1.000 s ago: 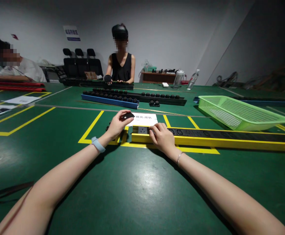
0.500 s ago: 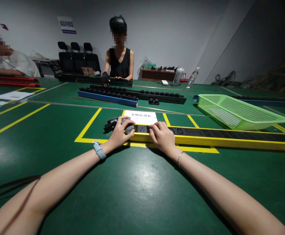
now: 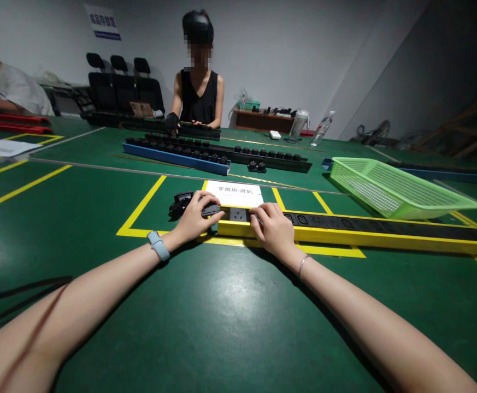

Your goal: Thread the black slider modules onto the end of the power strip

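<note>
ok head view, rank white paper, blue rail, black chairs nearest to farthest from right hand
From the right hand:
1. White paper, just beyond, leftward
2. Blue rail, farther back, left
3. Black chairs, behind the table, left

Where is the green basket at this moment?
In the head view, the green basket sits at the right, on the green table, just beyond the yellow rail.

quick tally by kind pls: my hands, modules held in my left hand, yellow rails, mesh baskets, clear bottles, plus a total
Hands, left hand and right hand: 2
Dark module in the left hand: 1
Yellow rail: 1
Mesh basket: 1
Clear bottle: 1
Total: 6
</note>
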The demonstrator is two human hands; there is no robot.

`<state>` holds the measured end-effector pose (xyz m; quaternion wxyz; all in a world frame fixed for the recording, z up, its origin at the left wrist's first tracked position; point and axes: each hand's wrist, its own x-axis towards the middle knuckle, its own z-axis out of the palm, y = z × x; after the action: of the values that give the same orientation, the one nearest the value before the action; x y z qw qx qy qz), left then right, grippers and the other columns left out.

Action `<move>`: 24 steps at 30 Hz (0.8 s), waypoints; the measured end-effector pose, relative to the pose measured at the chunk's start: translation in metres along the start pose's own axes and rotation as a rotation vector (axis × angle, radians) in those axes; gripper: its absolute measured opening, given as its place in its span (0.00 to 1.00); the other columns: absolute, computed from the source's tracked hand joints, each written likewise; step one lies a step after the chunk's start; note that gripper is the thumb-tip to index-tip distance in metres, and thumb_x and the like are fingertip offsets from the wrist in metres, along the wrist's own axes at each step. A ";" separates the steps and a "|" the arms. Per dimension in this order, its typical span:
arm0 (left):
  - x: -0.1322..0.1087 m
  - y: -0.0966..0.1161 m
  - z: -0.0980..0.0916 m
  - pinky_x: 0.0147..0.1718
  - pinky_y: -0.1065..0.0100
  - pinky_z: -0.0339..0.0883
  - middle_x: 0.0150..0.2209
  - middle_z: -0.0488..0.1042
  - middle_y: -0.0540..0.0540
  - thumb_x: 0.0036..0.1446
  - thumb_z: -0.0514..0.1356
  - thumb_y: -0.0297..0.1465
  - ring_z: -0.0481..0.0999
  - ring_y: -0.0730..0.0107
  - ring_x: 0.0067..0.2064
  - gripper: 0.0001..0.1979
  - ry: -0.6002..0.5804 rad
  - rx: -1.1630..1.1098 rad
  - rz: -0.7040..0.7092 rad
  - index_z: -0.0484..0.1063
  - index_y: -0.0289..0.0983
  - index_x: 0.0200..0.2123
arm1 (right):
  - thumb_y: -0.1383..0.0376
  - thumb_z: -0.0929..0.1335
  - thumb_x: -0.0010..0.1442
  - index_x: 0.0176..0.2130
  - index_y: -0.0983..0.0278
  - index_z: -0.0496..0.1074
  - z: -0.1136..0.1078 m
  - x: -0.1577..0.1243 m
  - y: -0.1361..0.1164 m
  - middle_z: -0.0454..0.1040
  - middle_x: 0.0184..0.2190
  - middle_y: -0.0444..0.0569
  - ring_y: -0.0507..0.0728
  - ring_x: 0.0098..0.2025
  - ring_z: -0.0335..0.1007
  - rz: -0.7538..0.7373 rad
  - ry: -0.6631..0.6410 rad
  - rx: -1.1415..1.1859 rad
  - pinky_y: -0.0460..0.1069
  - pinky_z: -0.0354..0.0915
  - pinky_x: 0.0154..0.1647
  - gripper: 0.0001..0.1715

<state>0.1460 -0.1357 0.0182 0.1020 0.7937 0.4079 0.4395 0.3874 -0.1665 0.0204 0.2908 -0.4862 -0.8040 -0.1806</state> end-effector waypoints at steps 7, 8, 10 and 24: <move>0.003 -0.011 -0.006 0.56 0.58 0.63 0.48 0.65 0.44 0.57 0.61 0.39 0.68 0.61 0.53 0.13 -0.141 0.020 0.085 0.70 0.41 0.44 | 0.60 0.60 0.67 0.41 0.60 0.71 0.000 0.000 0.000 0.70 0.38 0.49 0.56 0.43 0.62 -0.002 0.008 -0.002 0.48 0.58 0.36 0.14; 0.003 -0.012 -0.007 0.56 0.59 0.63 0.49 0.64 0.44 0.57 0.61 0.39 0.68 0.60 0.54 0.14 -0.162 0.027 0.097 0.70 0.41 0.45 | 0.60 0.60 0.67 0.41 0.60 0.71 0.000 0.000 0.000 0.70 0.38 0.49 0.56 0.43 0.62 -0.002 0.011 -0.003 0.48 0.58 0.36 0.14; 0.003 -0.014 -0.009 0.55 0.60 0.64 0.50 0.64 0.43 0.57 0.60 0.38 0.68 0.60 0.55 0.16 -0.197 0.042 0.114 0.70 0.41 0.47 | 0.60 0.60 0.67 0.41 0.61 0.71 0.000 0.000 0.000 0.70 0.39 0.49 0.56 0.44 0.62 -0.005 0.015 -0.006 0.48 0.58 0.36 0.14; 0.005 -0.020 -0.013 0.53 0.59 0.63 0.48 0.67 0.43 0.56 0.60 0.38 0.68 0.60 0.52 0.18 -0.007 0.089 0.053 0.67 0.40 0.49 | 0.60 0.59 0.67 0.41 0.61 0.71 0.001 0.000 0.000 0.70 0.38 0.50 0.56 0.43 0.62 -0.014 0.026 -0.005 0.48 0.57 0.35 0.14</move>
<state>0.1262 -0.1218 0.0185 0.0563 0.8095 0.4056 0.4208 0.3868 -0.1659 0.0199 0.2985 -0.4789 -0.8031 -0.1910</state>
